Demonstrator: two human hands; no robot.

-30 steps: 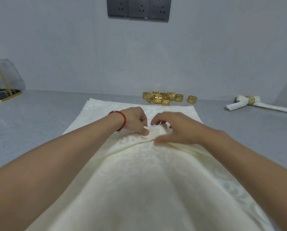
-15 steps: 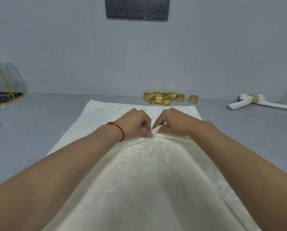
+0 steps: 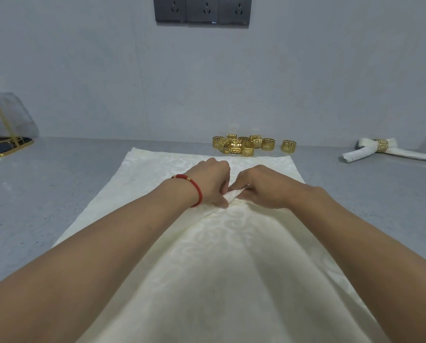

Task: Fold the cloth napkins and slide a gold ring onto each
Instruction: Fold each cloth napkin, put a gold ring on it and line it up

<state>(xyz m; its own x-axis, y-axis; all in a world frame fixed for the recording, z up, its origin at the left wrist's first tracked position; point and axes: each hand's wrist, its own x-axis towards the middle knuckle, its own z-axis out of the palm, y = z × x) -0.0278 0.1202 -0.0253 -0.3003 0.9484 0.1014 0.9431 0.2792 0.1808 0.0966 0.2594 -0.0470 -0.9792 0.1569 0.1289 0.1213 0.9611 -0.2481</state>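
Lying spread over the middle of the gray counter (image 3: pixel 33 194), a cream napkin (image 3: pixel 219 256) with a faint swirly pattern was seen, one big cloth. Its middle was bunched into a small ridge, pinched by the closed left hand (image 3: pixel 213 183) and the closed right hand (image 3: pixel 261 186). A red bracelet (image 3: pixel 194 188) was worn on the left wrist. Near the counter's back edge a pile of gold rings (image 3: pixel 241 144) was heaped; about ten could be counted. One finished napkin (image 3: pixel 392 151) with one ring on it was laid by the back right corner.

Cream scroll-damask napkin (image 3: pixel 221 256); gold key-fret rings (image 3: pixel 241 144); red wrist cord (image 3: pixel 194 186); speckled grey table (image 3: pixel 33 194)
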